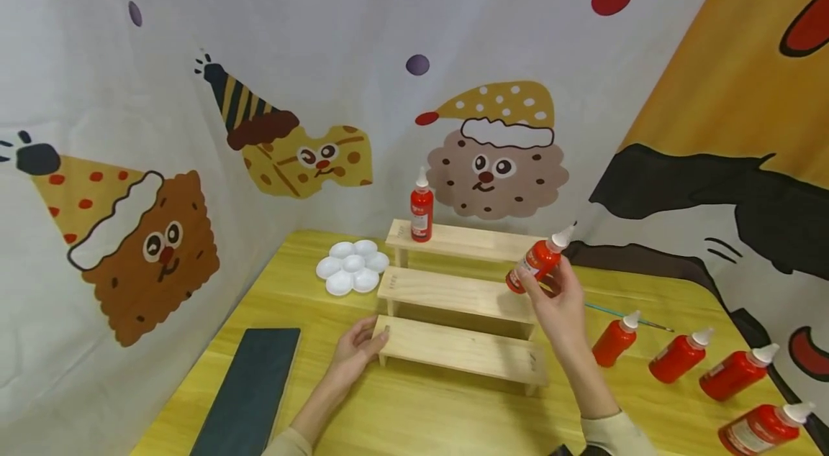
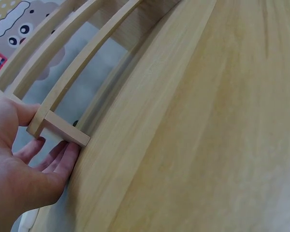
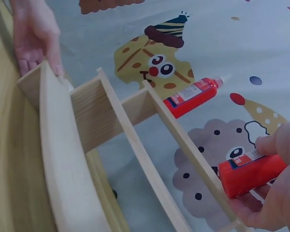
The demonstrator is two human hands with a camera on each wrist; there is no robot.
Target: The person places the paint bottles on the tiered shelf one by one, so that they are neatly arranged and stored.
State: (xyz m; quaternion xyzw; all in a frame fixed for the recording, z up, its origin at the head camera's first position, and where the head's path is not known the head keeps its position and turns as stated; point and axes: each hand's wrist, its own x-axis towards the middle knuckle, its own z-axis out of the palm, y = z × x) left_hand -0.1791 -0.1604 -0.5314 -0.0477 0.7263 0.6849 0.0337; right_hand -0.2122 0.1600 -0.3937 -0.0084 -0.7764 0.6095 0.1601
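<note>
My right hand [image 1: 562,301] grips a red paint bottle [image 1: 534,263] with a white pointed cap, tilted, over the right part of a three-step wooden rack [image 1: 453,349]. In the right wrist view, the bottle's [image 3: 251,173] base points toward the top step. At the front step's left end, my left hand [image 1: 355,349] holds the board, thumb on top and fingers below, as the left wrist view shows around the board's end [image 2: 42,117]. Another red paint bottle [image 1: 422,210] stands upright on the top step's left end.
Several red paint bottles [image 1: 676,357] stand at the table's right side, near a thin blue paintbrush [image 1: 628,315]. A white flower-shaped palette [image 1: 352,266] lies left of the rack. A dark flat board [image 1: 251,388] is at the front left. Behind hangs a cartoon-printed cloth [image 1: 363,24].
</note>
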